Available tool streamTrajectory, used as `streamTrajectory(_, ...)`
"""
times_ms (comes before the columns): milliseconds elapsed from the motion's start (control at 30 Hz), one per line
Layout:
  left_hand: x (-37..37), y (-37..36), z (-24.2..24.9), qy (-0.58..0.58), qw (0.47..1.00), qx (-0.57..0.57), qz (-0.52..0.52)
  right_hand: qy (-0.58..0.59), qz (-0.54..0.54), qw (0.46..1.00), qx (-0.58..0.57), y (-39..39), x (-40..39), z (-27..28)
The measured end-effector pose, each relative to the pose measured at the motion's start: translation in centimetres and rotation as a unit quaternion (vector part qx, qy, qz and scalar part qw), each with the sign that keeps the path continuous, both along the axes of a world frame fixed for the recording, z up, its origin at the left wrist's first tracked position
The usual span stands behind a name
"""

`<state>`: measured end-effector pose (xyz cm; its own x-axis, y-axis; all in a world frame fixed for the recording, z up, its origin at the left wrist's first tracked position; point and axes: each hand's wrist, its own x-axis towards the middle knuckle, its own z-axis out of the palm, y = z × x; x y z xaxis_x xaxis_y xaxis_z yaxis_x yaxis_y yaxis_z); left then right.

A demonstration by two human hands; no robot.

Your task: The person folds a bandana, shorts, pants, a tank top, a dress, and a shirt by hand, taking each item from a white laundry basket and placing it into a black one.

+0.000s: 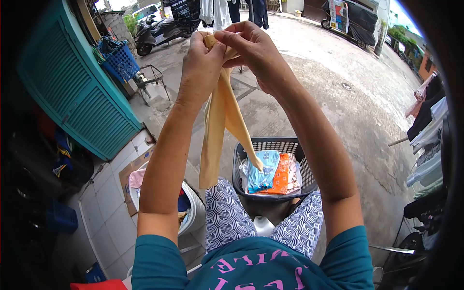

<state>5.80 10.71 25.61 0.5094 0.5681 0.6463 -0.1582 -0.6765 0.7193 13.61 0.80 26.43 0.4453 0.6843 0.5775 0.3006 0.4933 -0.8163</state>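
Note:
A pair of pale yellow pants (216,130) hangs from both hands in front of me, its two legs dangling apart. My left hand (205,60) pinches the gathered top edge between thumb and fingers. Close beside it, my right hand (253,50) grips the same edge with bent fingers. One leg's end reaches down over the dark grey laundry basket (309,176), overlapping the folded clothes there. Those include a light blue piece (263,164), an orange patterned piece (281,179) and a pale printed one.
At my left stands a white basket (197,212) of loose clothes. Farther left are a teal louvred door (82,87) and a blue basket (121,63) of hangers on a stand. Clothes hang at the right (430,130). A motorcycle (164,34) is parked ahead.

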Motion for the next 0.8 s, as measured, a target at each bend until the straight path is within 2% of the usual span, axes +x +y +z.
streamTrajectory(67,-0.5,-0.4,0.4,-0.064,0.994,-0.019,-0.088,-0.015,0.015,0.999,0.036,-0.8,-0.2,0.3)
streamTrajectory(100,-0.9,-0.7,0.7,-0.065,0.994,-0.019,-0.088,-0.032,0.029,0.996,0.073,-1.3,-0.1,0.3)
streamTrajectory(133,-1.3,-1.0,0.9,-0.068,0.990,-0.047,-0.116,-0.152,-0.005,0.987,0.056,-1.3,0.6,0.1)
streamTrajectory(167,-1.7,-1.4,1.1,-0.070,0.984,-0.076,-0.145,-0.152,-0.004,0.987,0.056,-1.4,1.1,0.3)
streamTrajectory(200,-1.9,-1.9,1.3,-0.091,0.982,-0.068,-0.149,-0.357,-0.146,0.916,0.111,-1.5,1.5,0.6)
streamTrajectory(233,-2.2,-2.1,1.4,-0.091,0.982,-0.069,-0.150,-0.537,-0.278,0.781,0.157,-1.4,1.9,0.9)
streamTrajectory(267,-2.3,-2.3,1.5,-0.100,0.978,-0.064,-0.172,-0.577,-0.331,0.711,0.227,-1.1,2.6,1.5)
streamTrajectory(300,-2.4,-2.5,1.6,-0.109,0.973,-0.058,-0.194,-0.578,-0.332,0.711,0.225,-1.5,2.3,1.9)
streamTrajectory(367,-2.5,-2.7,1.9,-0.117,0.972,-0.047,-0.200,-0.447,-0.171,0.874,0.078,-2.7,1.3,3.3)
streamTrajectory(400,-2.7,-2.6,2.1,-0.107,0.976,-0.006,-0.190,-0.387,-0.075,0.918,0.042,-2.9,1.2,3.7)
streamTrajectory(433,-2.8,-2.5,2.1,-0.096,0.979,0.036,-0.179,-0.387,-0.075,0.918,0.041,-3.0,1.1,4.0)
streamTrajectory(467,-2.8,-2.4,2.1,-0.096,0.979,0.035,-0.178,-0.385,-0.074,0.920,-0.022,-3.2,1.0,4.3)
streamTrajectory(500,-2.8,-2.3,2.0,-0.135,0.972,0.015,-0.192,-0.382,-0.074,0.917,-0.085,-3.3,0.9,4.7)
streamTrajectory(533,-2.8,-2.3,1.8,-0.174,0.963,-0.005,-0.204,-0.382,-0.072,0.917,-0.086,-3.5,0.8,5.1)
streamTrajectory(600,-3.0,-2.6,0.4,-0.196,0.952,-0.030,-0.234,-0.450,-0.110,0.870,-0.171,-4.0,0.6,6.0)
streamTrajectory(633,-3.3,-2.8,-0.7,-0.218,0.937,-0.054,-0.266,-0.449,-0.109,0.870,-0.171,-4.1,0.8,6.1)
streamTrajectory(733,-3.3,-1.6,-7.4,-0.075,0.913,-0.149,-0.373,-0.427,-0.076,0.890,-0.138,-4.6,1.4,6.5)
streamTrajectory(767,-3.5,-1.7,-9.6,-0.044,0.917,-0.122,-0.377,-0.426,-0.077,0.891,-0.141,-5.0,1.4,6.9)
streamTrajectory(800,-3.5,-1.7,-11.4,-0.013,0.920,-0.094,-0.380,-0.405,-0.019,0.901,-0.155,-5.4,1.3,7.3)
